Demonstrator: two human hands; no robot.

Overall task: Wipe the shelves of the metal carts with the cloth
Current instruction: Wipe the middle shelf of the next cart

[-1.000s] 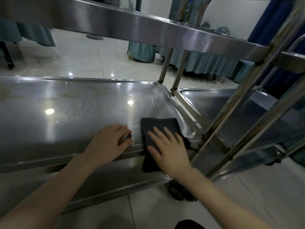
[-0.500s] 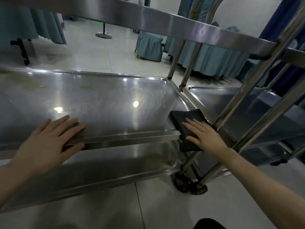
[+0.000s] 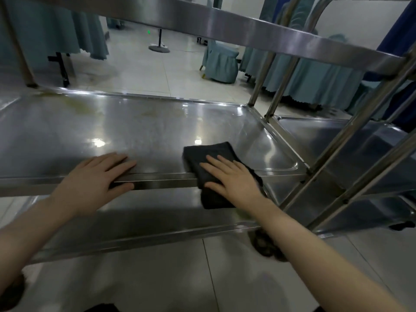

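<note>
Listing what we have at hand.

Cloth (image 3: 202,154): dark, folded, soft and light. It lies on the near right part of the middle shelf (image 3: 139,131) and drapes over the front rim (image 3: 164,180), with one end hanging below.

Right hand (image 3: 229,179): pressing the cloth flat, fingers straight and spread.

Handling, as we judge it: limp and apt to bunch or skid on polished steel, so best driven by a flat palm on its middle.

Left hand (image 3: 96,176): flat on the rim, fingers straight, holding nothing, well apart from the cloth.

Edges: a raised lip all round the shelf, uprights (image 3: 351,122) near at the right, and the top shelf (image 3: 247,34) overhead.

Room: a broad run of steel leftward and toward the far lip, where yellowish smears (image 3: 83,106) show.
</note>
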